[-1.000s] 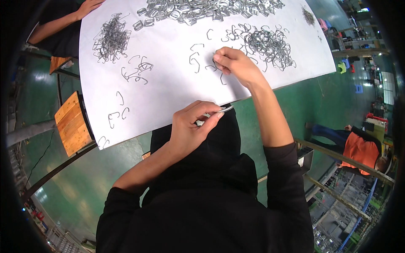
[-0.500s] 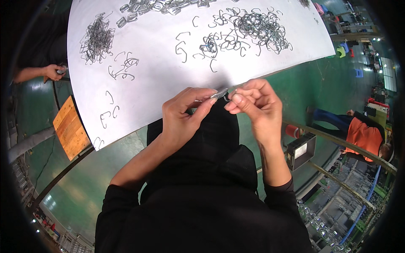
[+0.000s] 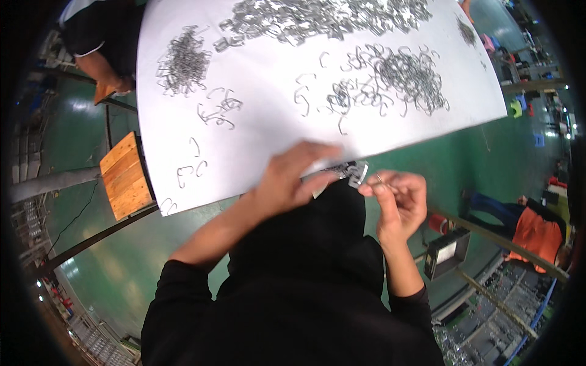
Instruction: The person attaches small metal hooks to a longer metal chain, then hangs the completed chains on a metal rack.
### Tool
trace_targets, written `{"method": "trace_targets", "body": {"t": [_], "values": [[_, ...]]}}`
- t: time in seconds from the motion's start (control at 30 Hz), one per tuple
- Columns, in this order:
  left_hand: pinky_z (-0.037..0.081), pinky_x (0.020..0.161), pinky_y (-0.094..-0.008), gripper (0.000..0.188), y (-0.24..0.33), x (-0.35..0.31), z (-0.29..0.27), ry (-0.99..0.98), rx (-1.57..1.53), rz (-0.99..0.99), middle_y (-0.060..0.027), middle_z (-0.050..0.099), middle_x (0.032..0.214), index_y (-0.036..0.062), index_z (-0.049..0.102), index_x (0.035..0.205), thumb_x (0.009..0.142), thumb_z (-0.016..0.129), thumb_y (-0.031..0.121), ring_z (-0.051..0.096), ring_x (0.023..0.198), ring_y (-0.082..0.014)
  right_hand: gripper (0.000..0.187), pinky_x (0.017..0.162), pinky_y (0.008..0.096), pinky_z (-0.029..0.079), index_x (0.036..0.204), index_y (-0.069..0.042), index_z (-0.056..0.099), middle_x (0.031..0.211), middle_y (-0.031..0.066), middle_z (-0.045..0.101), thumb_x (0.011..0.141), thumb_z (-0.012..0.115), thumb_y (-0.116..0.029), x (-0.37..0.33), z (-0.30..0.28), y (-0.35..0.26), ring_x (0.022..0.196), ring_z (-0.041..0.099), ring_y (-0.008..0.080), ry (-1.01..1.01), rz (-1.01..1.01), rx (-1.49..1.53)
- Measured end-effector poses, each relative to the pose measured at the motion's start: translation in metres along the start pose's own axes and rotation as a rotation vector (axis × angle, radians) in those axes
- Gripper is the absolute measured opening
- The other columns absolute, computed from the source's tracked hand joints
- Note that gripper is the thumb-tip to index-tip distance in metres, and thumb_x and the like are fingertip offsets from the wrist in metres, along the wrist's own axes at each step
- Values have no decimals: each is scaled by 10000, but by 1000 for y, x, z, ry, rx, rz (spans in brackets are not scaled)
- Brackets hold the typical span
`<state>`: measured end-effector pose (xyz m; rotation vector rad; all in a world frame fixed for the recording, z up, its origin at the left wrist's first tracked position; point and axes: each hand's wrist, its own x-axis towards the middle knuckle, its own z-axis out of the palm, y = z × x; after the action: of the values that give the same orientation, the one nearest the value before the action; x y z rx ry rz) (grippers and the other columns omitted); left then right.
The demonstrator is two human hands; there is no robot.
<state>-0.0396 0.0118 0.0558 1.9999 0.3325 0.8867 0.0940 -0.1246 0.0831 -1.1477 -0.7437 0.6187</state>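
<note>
My left hand (image 3: 287, 177), blurred by motion, is over the near edge of the table, its thumb and fingers apart with nothing visible gripped between them. Just past its fingertips, shiny metal pieces (image 3: 354, 174) show below the table edge; what they rest on is hidden. My right hand (image 3: 400, 198) is closed to the right of them, thumb and forefinger pinching a thin bent wire piece (image 3: 378, 179). On the white tabletop (image 3: 256, 146) lie a heap of C-shaped wire hooks (image 3: 409, 76) and a few loose wire hooks (image 3: 221, 110).
Flat metal buckles (image 3: 305, 18) spread along the far side. A finer wire heap (image 3: 185, 64) lies at left, near another person's arm (image 3: 101, 70). A wooden stool (image 3: 126, 177) stands left of the table, a lamp (image 3: 447, 251) at right. Someone in orange (image 3: 537, 238) is farther right.
My left hand has come away from the right, its fingers parting from the metal piece they held. My right hand has moved lower and right. The view has shifted, showing more buckles.
</note>
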Motion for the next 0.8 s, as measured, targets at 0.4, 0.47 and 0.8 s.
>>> {"method": "trace_targets", "body": {"t": [0.4, 0.47, 0.8], "values": [[475, 807, -375, 189, -181, 87, -155, 90, 1264, -383, -120, 653, 925, 47, 678, 907, 798, 629, 194, 571, 940, -314, 219, 700, 317, 544, 961, -14, 388, 883, 189, 606, 851, 542, 96, -6, -1, -7, 746, 629, 203, -30, -32, 9], [476, 774, -367, 159, -174, 93, -149, 117, 1190, -376, -126, 652, 909, 36, 680, 871, 800, 628, 168, 577, 914, -303, 221, 704, 296, 540, 957, -18, 377, 898, 192, 608, 856, 540, 92, -6, -4, -5, 764, 633, 190, -41, -35, 20], [456, 745, -205, 129, 20, 41, 12, 24, -478, -545, -28, 660, 882, 3, 634, 974, 851, 625, 38, 579, 811, -63, 186, 701, 269, 531, 915, -4, 388, 916, 172, 616, 854, 522, 109, -1, -7, 5, 773, 642, 168, -17, -43, -44]]}}
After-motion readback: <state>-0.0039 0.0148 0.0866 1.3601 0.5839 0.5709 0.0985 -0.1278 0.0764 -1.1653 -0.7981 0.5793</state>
